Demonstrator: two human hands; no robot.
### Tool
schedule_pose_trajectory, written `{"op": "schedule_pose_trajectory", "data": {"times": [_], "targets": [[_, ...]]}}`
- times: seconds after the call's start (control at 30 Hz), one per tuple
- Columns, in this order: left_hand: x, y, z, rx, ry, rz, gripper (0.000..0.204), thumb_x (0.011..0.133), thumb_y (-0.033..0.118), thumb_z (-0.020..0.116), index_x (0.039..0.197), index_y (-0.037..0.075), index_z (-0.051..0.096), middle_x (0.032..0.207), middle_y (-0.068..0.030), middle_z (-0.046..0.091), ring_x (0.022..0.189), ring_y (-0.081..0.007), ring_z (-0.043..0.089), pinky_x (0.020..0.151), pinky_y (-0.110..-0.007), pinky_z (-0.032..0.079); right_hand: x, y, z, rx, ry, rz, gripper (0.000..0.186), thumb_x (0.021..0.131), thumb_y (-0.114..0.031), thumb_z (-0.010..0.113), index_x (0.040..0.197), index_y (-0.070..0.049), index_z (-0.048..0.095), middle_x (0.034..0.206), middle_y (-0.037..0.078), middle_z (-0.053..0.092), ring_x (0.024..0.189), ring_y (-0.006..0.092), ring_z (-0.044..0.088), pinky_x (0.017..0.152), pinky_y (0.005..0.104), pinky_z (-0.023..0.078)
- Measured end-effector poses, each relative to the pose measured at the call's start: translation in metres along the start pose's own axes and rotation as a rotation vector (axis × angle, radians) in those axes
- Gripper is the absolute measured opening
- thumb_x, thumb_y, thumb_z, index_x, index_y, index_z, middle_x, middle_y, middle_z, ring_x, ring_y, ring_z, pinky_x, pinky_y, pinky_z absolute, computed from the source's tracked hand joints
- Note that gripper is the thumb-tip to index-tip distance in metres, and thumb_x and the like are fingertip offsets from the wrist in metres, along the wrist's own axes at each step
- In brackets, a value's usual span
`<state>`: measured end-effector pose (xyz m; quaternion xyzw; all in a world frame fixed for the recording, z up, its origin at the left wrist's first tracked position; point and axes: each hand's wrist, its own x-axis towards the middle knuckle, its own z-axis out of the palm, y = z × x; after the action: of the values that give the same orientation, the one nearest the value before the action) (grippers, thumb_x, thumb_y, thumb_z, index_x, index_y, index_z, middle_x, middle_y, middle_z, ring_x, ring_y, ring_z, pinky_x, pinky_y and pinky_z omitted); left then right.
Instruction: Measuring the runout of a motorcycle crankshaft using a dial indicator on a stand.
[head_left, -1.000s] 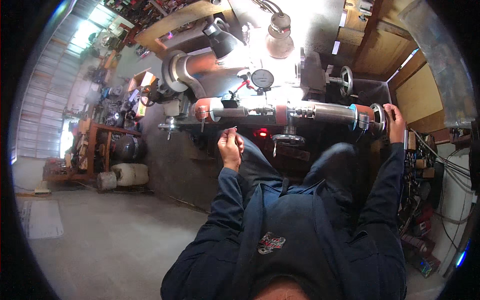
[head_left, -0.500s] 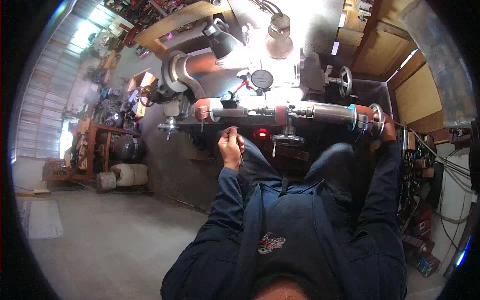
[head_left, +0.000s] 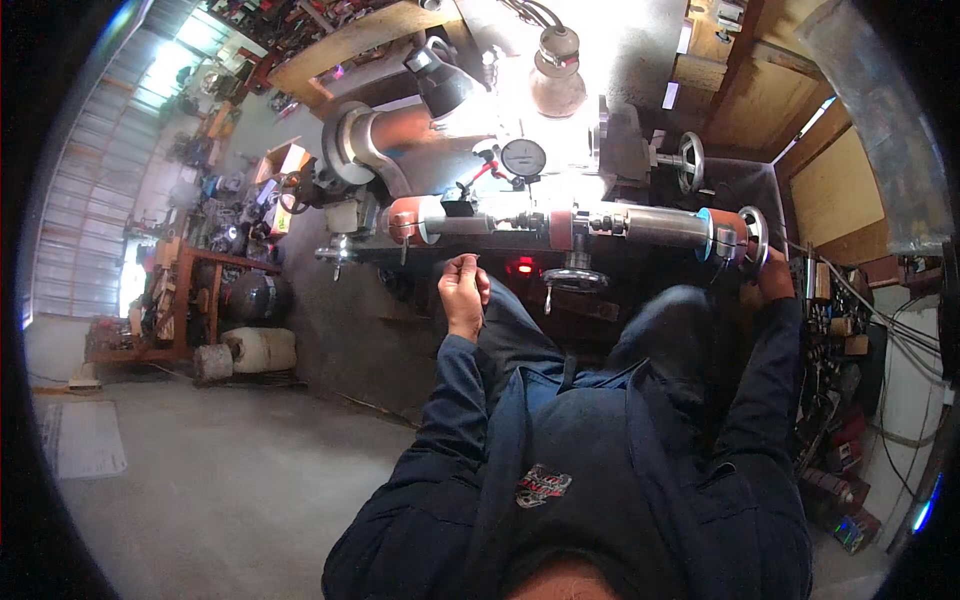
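Observation:
My left hand [head_left: 463, 297] is raised in front of the machine, thumb and fingers pinched together. What they hold, if anything, is too small to make out. At the machine's right end, my right hand [head_left: 775, 277] is closed at the rim of a metal handwheel [head_left: 757, 238], its fingertips partly hidden behind the wheel. Between orange end brackets runs a bright steel cylinder [head_left: 668, 226] with a narrower shaft section. Above the shaft stands a round dial indicator [head_left: 523, 158] on a red-jointed arm [head_left: 487, 168]. A second handwheel [head_left: 575, 279] with a crank handle sits below the middle bracket.
A work lamp [head_left: 440, 80] and a bulbous metal fitting [head_left: 558, 85] stand behind the shaft. Another handwheel [head_left: 691, 163] is at the back right. Tools and cables crowd the right side. At left, a dark tank [head_left: 258, 298] lies by an orange frame [head_left: 185, 300].
My right hand has moved a little down and toward me along the handwheel's rim. My left hand stays almost in the same place, still pinched.

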<state>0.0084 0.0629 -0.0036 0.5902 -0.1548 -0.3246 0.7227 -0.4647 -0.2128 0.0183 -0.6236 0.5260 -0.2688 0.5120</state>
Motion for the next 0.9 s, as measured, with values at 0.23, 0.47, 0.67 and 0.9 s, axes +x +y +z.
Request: {"op": "schedule_pose_trajectory", "data": {"times": [0.23, 0.47, 0.67, 0.9], "targets": [[0.001, -0.001, -0.001, -0.011, -0.027, -0.014, 0.013, 0.1, 0.02, 0.057, 0.097, 0.008, 0.059, 0.062, -0.002, 0.055, 0.046, -0.0096, 0.047, 0.038, -0.023, 0.033, -0.01, 0.003, -0.011, -0.288, -0.007, 0.084, 0.027, 0.096, -0.024, 0.059, 0.105, 0.0, 0.069, 0.084, 0.003, 0.067, 0.075, 0.0095, 0.057, 0.063, 0.031, 0.045], [0.001, 0.0, 0.0, 0.03, -0.014, -0.013, 0.014, 0.099, 0.02, 0.057, 0.095, 0.008, 0.059, 0.061, -0.0015, 0.054, 0.046, -0.0092, 0.046, 0.038, -0.023, 0.033, -0.018, 0.019, -0.03, -0.164, -0.046, 0.177, 0.028, 0.095, -0.027, 0.061, 0.103, -0.001, 0.068, 0.076, 0.002, 0.062, 0.069, 0.0115, 0.055, 0.061, 0.0302, 0.043], [-0.001, 0.001, 0.002, 0.038, -0.033, -0.007, 0.014, 0.099, 0.021, 0.058, 0.096, 0.007, 0.059, 0.063, -0.001, 0.054, 0.047, -0.0082, 0.046, 0.039, -0.023, 0.033, -0.029, 0.007, -0.029, -0.126, 0.026, 0.067, 0.025, 0.094, -0.026, 0.065, 0.103, -0.003, 0.069, 0.073, 0.0, 0.061, 0.06, 0.0085, 0.052, 0.056, 0.0262, 0.041], [-0.018, 0.018, 0.042, 0.22, -0.044, 0.241, 0.009, 0.097, 0.014, 0.061, 0.096, 0.004, 0.062, 0.07, 0.0026, 0.056, 0.056, -0.0034, 0.049, 0.049, -0.019, 0.038, -0.021, 0.012, -0.033, -0.26, -0.043, -0.011, 0.026, 0.096, -0.026, 0.062, 0.102, -0.001, 0.068, 0.08, 0.0, 0.063, 0.064, 0.0086, 0.054, 0.058, 0.0273, 0.042]]}}
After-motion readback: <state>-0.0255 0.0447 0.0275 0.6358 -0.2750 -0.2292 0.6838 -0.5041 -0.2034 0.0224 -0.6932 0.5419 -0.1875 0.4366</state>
